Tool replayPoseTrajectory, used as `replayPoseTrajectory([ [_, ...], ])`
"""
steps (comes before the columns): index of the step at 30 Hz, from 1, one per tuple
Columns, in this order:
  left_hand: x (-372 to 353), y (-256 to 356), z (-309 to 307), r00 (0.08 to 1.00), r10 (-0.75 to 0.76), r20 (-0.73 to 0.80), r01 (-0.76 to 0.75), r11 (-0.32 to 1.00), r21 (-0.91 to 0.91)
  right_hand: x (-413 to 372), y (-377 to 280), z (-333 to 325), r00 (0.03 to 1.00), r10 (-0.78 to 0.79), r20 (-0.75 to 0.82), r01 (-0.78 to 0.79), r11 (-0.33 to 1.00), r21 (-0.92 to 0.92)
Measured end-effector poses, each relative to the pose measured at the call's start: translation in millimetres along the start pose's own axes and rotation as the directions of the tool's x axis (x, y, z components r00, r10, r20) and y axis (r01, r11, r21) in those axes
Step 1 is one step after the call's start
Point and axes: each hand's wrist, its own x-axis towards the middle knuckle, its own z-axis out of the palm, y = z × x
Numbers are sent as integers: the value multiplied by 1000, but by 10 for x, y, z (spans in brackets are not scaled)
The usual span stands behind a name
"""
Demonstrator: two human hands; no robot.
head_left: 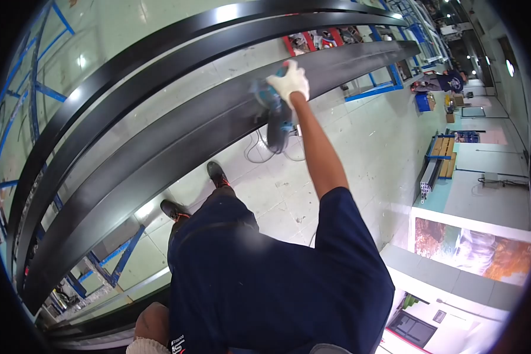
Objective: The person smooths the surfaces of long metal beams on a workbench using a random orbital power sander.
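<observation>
A long dark metal profile [177,135] lies across blue stands in front of me. My right hand [292,82], in a white glove, is wrapped round the top of a teal and black power sander [271,106], which is blurred by motion and sits on the profile's surface, its rear end reaching past the near edge. At the lower left edge of the view is my left arm, where a knitted glove cuff [144,347] shows; the fingers of that hand are out of view.
Two more dark profiles [189,56] run beyond the first one. Red bins [312,41] with small items stand behind. A cable [256,150] hangs near my shoes [217,172]. Another person [445,81] is far off at the right, near a blue crate [423,101].
</observation>
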Motion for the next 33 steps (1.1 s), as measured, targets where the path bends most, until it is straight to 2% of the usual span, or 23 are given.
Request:
replayPoseTrajectory([
  [3,-84,373,-226,1000,12,-3,-12,1000,-21,-584,-591,194,998,-51,42,50,998,24],
  [9,-243,1213,-715,997,71,-32,-72,997,-12,-1842,-2014,750,940,-312,137,308,950,45],
  [11,-305,1488,-865,995,85,-61,-85,996,2,-2313,-2588,887,902,-386,196,372,922,103],
  [16,-554,2244,-1060,976,184,-119,-168,977,133,-3343,-3957,1338,692,-613,382,596,783,178],
  [21,-796,2870,-986,948,277,-155,-221,927,304,-4148,-4979,1980,463,-807,368,759,575,306],
  [22,-837,2969,-931,942,292,-167,-223,914,338,-4305,-5129,2064,440,-828,348,782,544,306],
  [27,-1011,3304,-623,909,376,-178,-252,839,483,-4864,-5608,2209,291,-841,455,838,454,303],
  [29,-1012,3299,-539,907,382,-177,-248,824,510,-4998,-5597,2189,232,-834,500,853,422,308],
  [33,-950,3182,-411,917,354,-185,-224,840,494,-4893,-5183,1980,186,-812,553,864,403,300],
])
